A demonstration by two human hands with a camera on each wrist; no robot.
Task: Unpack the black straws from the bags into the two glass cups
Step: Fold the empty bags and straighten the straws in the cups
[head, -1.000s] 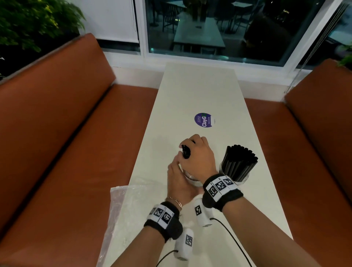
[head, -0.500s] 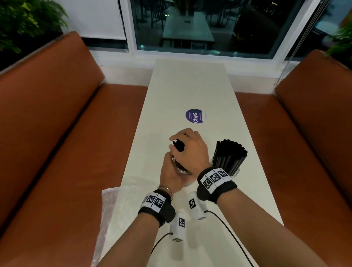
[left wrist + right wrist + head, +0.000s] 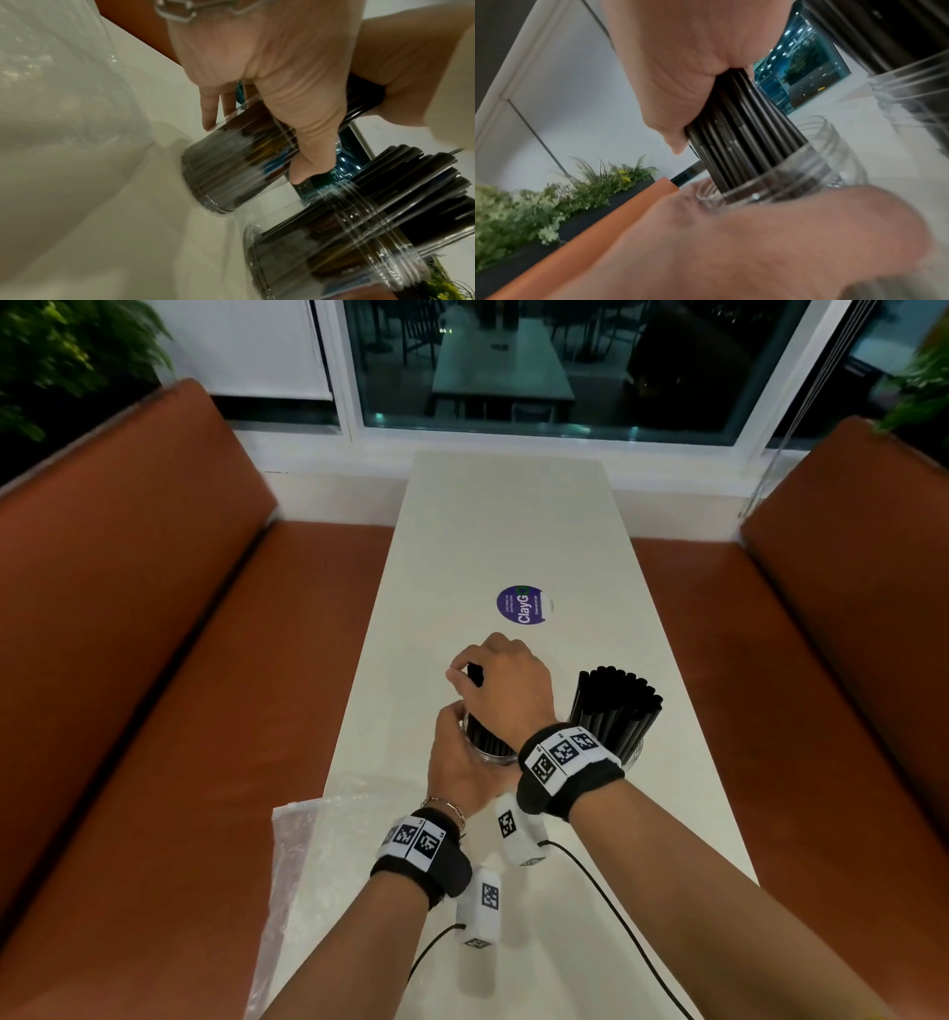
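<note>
Two ribbed glass cups stand on the white table (image 3: 513, 516). My left hand (image 3: 459, 752) (image 3: 259, 85) wraps round the left cup (image 3: 488, 747) (image 3: 231, 162) (image 3: 795, 176). A bundle of black straws (image 3: 475, 675) (image 3: 741, 130) stands in that cup, and my right hand (image 3: 506, 685) (image 3: 680, 67) grips the bundle near its top. The right cup (image 3: 634, 752) (image 3: 334, 249) (image 3: 911, 97) is packed with black straws (image 3: 613, 706) (image 3: 411, 182).
An empty clear plastic bag (image 3: 303, 845) (image 3: 64, 81) lies over the table's near left edge. A purple round sticker (image 3: 519, 605) sits further up the table. Orange benches (image 3: 128, 660) flank both sides, with a window at the far end.
The bundle in my right hand has sunk lower into the left cup. My left hand keeps hold of that cup. The head view has shifted slightly.
</note>
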